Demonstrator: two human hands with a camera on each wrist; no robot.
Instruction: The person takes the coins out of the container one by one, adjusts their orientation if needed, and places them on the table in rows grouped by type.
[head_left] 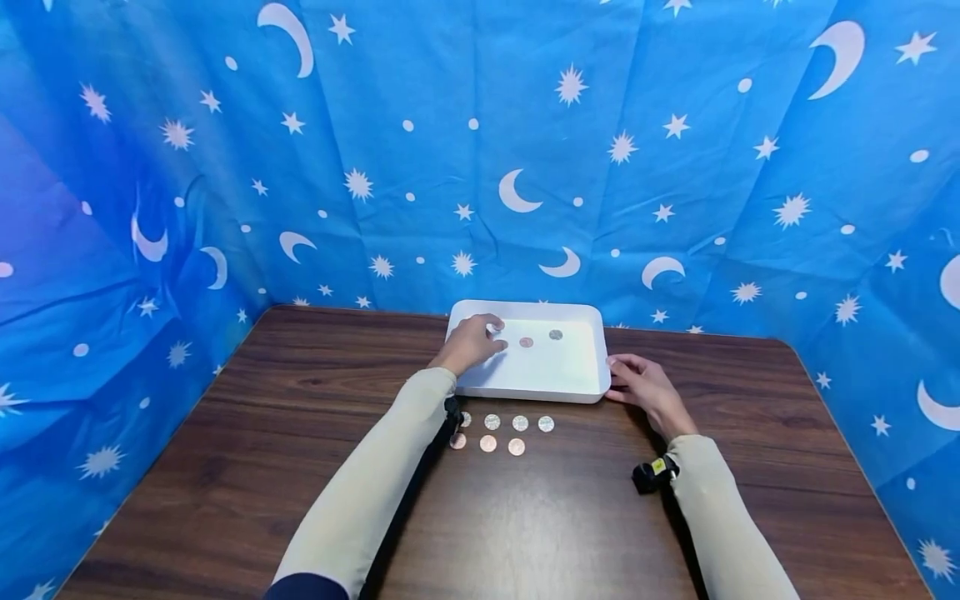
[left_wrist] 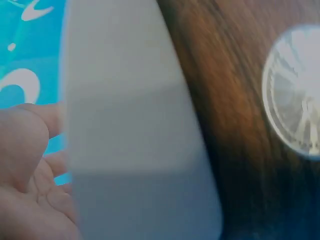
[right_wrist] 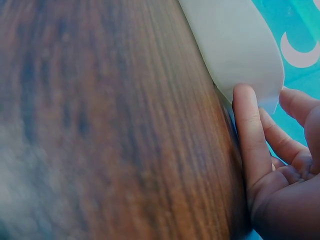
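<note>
A white tray (head_left: 540,392) lies near the table's back edge. Inside it are a copper coin (head_left: 527,342) and a silver coin (head_left: 556,335). My left hand (head_left: 472,340) reaches over the tray's left part, its thumb and forefinger apart in a curve. In the left wrist view the tray's wall (left_wrist: 135,125) hides most of that hand's fingertips. At the tray's right end, my right hand (head_left: 647,385) touches the wall and rim with fairly straight fingers. The right wrist view shows a finger (right_wrist: 250,130) lying against the tray's outer corner (right_wrist: 245,60).
In front of the tray, on the brown wooden table (head_left: 570,517), lie a row of several silver coins (head_left: 520,423) and a row of 3 copper coins (head_left: 488,443). The left forearm partly covers the rows' left end. A blue star-and-moon cloth (head_left: 450,150) hangs behind.
</note>
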